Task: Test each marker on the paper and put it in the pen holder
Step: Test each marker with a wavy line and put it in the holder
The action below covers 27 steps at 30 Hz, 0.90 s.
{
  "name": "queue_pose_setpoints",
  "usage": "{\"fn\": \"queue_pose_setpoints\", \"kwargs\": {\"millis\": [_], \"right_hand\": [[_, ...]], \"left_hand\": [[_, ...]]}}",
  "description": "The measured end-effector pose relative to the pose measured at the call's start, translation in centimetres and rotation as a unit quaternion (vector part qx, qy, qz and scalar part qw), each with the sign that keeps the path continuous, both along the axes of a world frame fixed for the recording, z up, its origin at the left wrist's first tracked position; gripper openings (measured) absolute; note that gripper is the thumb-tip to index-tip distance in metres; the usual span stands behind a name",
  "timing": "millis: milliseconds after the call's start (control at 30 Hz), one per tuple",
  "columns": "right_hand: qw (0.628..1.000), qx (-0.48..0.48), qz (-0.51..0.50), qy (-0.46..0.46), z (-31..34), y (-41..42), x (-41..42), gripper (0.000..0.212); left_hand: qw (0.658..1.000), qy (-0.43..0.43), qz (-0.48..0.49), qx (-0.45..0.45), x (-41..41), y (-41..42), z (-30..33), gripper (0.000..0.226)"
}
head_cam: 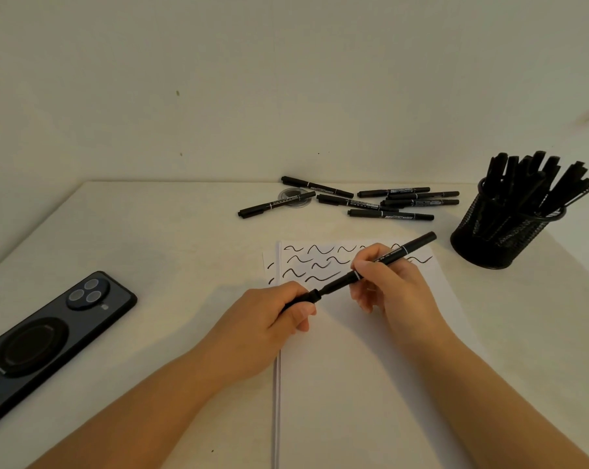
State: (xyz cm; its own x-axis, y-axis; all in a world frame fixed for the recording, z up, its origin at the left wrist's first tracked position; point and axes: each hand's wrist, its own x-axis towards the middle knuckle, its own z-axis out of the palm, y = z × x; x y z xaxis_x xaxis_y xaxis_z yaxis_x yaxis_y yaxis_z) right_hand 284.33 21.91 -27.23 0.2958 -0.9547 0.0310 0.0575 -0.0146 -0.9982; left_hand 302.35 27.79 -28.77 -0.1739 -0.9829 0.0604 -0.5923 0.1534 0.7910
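Beyond both hands [323, 299], loose markers [370, 199]; phone [49, 340] far left.

A black marker [381, 264] slants above white paper [370, 367] bearing wavy black test strokes. Seven more markers [391, 216] lie beyond it; a black mesh pen holder [499, 238] stands full at right.
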Motion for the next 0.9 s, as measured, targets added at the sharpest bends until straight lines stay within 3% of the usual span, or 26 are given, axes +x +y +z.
{"fn": "queue_pose_setpoints", "kwargs": {"millis": [467,900], "right_hand": [[0.995,-0.029,0.091,0.038,0.0,0.8,0.7,0.016],[0.995,-0.019,0.096,-0.022,0.0,1.8,1.7,0.015]], "left_hand": [[0.999,0.007,0.015,-0.049,-0.2,0.2,0.4,0.016],[0.996,0.059,0.06,-0.04,-0.3,0.4,1.3,0.029]]}}
